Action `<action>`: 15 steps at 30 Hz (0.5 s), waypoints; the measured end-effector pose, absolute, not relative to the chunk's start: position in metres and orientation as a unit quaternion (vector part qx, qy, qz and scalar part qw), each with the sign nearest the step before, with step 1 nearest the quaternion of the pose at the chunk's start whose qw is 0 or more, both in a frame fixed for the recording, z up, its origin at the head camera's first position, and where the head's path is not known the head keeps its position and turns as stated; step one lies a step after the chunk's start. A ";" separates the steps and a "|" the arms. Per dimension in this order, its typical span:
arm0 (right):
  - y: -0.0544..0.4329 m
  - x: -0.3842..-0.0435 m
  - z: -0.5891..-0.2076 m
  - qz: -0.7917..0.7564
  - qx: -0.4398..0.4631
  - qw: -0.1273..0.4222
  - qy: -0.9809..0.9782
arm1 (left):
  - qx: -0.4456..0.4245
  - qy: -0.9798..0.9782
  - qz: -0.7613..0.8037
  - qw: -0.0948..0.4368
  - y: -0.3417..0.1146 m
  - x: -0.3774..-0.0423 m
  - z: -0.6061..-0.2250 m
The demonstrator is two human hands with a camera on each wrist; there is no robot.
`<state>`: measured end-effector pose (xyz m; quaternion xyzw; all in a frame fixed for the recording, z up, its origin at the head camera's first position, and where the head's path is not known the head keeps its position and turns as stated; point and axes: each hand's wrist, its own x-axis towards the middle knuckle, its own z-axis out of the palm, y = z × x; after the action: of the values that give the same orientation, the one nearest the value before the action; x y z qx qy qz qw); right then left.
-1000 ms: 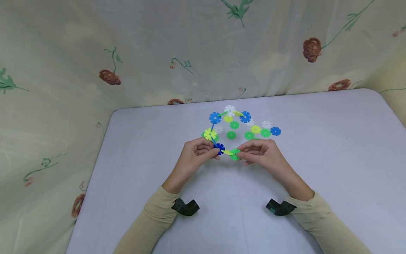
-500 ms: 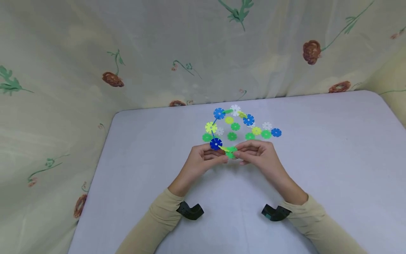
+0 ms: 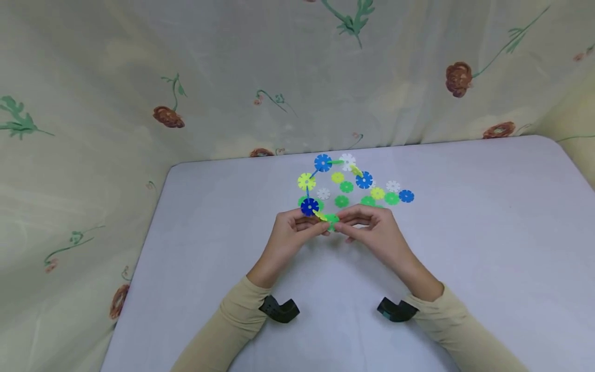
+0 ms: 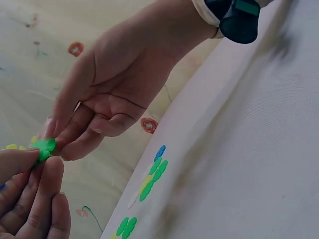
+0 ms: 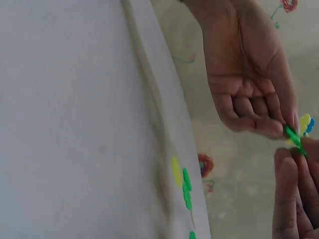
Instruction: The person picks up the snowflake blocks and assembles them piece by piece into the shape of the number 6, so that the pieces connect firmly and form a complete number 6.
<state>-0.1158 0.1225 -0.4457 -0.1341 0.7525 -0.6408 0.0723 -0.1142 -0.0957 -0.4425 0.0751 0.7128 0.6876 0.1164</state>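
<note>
Notched, flower-shaped plastic discs are joined in a curved chain held above the table. In the head view the chain runs from a dark blue disc (image 3: 309,206) through a yellow disc (image 3: 306,182), a blue disc (image 3: 323,163) and a white disc (image 3: 347,161) to another blue disc (image 3: 364,180). At its near end is a green disc (image 3: 331,221), partly covered by fingertips. My left hand (image 3: 292,236) pinches this green end from the left, thumb on the near side. From the right, my right hand (image 3: 374,227) pinches it too; both hands' fingertips nearly meet.
Loose discs lie flat on the white-covered table (image 3: 223,217) behind the hands, among them a green disc (image 3: 341,201), a white disc (image 3: 392,186) and a blue disc (image 3: 406,196). A flower-printed curtain (image 3: 297,77) hangs along the table's far edge.
My left hand has shifted its grip from the dark blue disc to the green end. My right hand has moved left, closer to the left hand, and the chain has swung slightly.
</note>
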 end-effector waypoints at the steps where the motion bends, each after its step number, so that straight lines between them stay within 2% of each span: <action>1: 0.124 -0.117 -0.445 -0.630 -0.143 0.072 0.760 | 0.073 0.712 0.689 0.115 -0.096 -0.114 -0.442; 6: 0.140 -0.127 -0.444 -0.531 -0.167 0.070 0.828 | 0.064 0.702 0.700 0.112 -0.098 -0.115 -0.441; 10: 0.154 -0.137 -0.445 -0.422 -0.176 0.046 0.888 | 0.055 0.698 0.706 0.112 -0.099 -0.115 -0.439; 15: 0.171 -0.148 -0.445 -0.360 -0.134 0.045 0.922 | 0.062 0.694 0.709 0.109 -0.101 -0.117 -0.440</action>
<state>-0.1483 0.1708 -0.4451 -0.1343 0.9220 -0.3604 0.0446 -0.1168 -0.1009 -0.4403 0.0620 0.6940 0.7089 0.1090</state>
